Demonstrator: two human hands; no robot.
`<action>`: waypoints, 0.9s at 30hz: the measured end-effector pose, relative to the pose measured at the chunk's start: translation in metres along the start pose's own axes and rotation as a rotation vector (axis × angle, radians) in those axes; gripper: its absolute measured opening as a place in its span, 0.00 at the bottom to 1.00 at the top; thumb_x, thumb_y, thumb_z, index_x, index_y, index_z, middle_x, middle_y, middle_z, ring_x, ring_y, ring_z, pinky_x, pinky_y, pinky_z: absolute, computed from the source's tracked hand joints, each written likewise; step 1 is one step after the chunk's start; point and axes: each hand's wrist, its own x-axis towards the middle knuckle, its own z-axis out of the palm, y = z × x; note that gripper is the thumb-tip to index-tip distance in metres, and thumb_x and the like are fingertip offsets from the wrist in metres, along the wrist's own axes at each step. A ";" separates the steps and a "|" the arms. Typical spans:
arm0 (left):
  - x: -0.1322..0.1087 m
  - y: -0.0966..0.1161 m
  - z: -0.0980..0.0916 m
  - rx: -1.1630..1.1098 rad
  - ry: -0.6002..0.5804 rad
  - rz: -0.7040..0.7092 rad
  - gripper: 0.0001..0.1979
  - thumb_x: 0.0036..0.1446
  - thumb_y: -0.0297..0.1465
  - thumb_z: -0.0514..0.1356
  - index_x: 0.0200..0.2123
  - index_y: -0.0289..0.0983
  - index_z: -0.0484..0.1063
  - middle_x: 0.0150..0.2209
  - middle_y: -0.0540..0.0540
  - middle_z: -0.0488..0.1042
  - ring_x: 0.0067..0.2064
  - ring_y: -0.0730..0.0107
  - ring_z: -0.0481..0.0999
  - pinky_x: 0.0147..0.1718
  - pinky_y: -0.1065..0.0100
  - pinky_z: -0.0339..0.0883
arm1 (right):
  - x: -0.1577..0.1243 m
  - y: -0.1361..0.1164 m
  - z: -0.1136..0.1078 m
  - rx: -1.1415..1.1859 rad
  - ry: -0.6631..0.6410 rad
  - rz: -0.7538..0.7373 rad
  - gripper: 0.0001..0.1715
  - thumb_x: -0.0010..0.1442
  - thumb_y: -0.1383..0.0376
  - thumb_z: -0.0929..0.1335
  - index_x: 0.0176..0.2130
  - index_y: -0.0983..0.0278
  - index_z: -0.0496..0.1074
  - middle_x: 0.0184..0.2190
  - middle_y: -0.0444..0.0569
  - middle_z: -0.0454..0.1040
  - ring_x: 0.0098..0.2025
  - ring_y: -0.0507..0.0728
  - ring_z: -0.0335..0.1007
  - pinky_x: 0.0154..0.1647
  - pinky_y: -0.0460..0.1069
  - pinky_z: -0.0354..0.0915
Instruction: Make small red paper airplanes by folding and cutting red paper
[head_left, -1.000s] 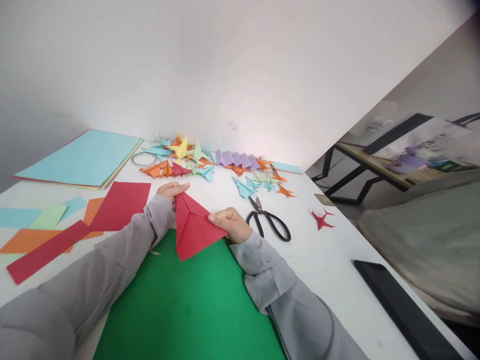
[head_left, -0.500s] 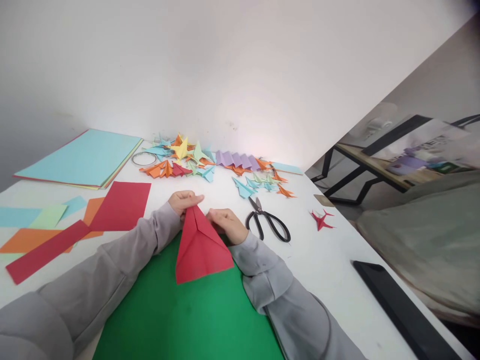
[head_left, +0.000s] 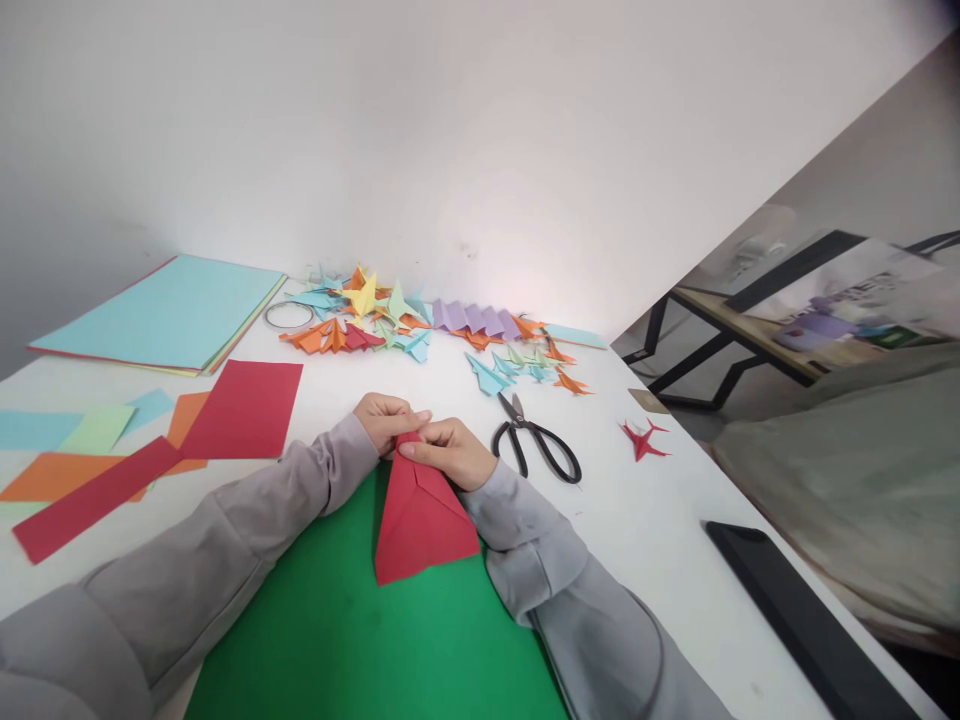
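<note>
A folded sheet of red paper (head_left: 424,525), narrow at the top and wide at the bottom, is held above a green mat (head_left: 360,640). Creases and a folded flap show on its face. My left hand (head_left: 390,418) pinches the narrow tip from the left. From the right, my right hand (head_left: 450,455) grips the same tip just below, its thumb lying across the front of the paper. The fingers behind the paper are hidden. Black-handled scissors (head_left: 536,440) lie partly spread on the table to the right of my right hand.
Loose red paper (head_left: 247,410) and other coloured pieces lie left, below a stack of coloured sheets (head_left: 165,310). Several folded paper shapes (head_left: 364,310) and a purple pleated strip (head_left: 476,320) line the wall. A red folded figure (head_left: 643,440) and a black flat object (head_left: 780,600) lie right.
My left hand has moved right with the red paper, which now sits slightly lower. My right hand's thumb has come onto the front of the paper near its tip.
</note>
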 end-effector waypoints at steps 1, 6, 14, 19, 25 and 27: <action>-0.001 0.002 0.002 -0.007 0.009 -0.020 0.27 0.30 0.47 0.67 0.08 0.36 0.56 0.05 0.57 0.49 0.08 0.85 0.46 0.09 0.75 0.35 | 0.000 0.000 0.000 0.001 -0.008 0.002 0.23 0.45 0.52 0.71 0.16 0.68 0.64 0.13 0.37 0.57 0.17 0.44 0.47 0.19 0.44 0.45; -0.001 0.004 0.003 -0.016 0.020 -0.053 0.28 0.27 0.51 0.66 0.08 0.37 0.55 0.04 0.57 0.48 0.07 0.85 0.45 0.08 0.74 0.32 | -0.001 -0.001 -0.001 0.015 -0.020 0.014 0.23 0.44 0.52 0.71 0.17 0.68 0.65 0.13 0.37 0.57 0.17 0.44 0.47 0.18 0.44 0.45; 0.009 0.004 -0.013 -0.163 0.097 0.013 0.22 0.35 0.48 0.65 0.16 0.35 0.65 0.10 0.55 0.61 0.09 0.79 0.58 0.08 0.75 0.43 | 0.000 0.001 -0.001 0.128 0.143 0.039 0.23 0.40 0.50 0.73 0.19 0.68 0.69 0.13 0.40 0.64 0.16 0.45 0.53 0.17 0.43 0.49; 0.004 0.008 -0.013 -0.004 -0.015 0.069 0.14 0.27 0.31 0.69 0.19 0.32 0.70 0.15 0.52 0.69 0.17 0.79 0.66 0.17 0.76 0.57 | 0.004 0.004 -0.002 0.169 0.448 0.012 0.24 0.40 0.47 0.71 0.21 0.66 0.68 0.13 0.39 0.63 0.14 0.46 0.54 0.13 0.43 0.51; 0.006 0.000 -0.018 0.058 0.098 0.185 0.12 0.30 0.29 0.67 0.24 0.33 0.73 0.21 0.50 0.72 0.24 0.74 0.71 0.27 0.71 0.64 | 0.001 0.002 -0.010 0.086 0.566 -0.134 0.18 0.42 0.52 0.72 0.25 0.65 0.71 0.18 0.42 0.68 0.19 0.48 0.60 0.18 0.45 0.58; 0.007 -0.001 -0.018 0.111 0.176 0.272 0.11 0.33 0.31 0.66 0.24 0.34 0.73 0.22 0.50 0.72 0.25 0.73 0.70 0.28 0.70 0.65 | -0.001 0.000 -0.010 -0.033 0.608 -0.249 0.14 0.42 0.57 0.72 0.28 0.64 0.72 0.22 0.45 0.71 0.23 0.51 0.64 0.23 0.47 0.63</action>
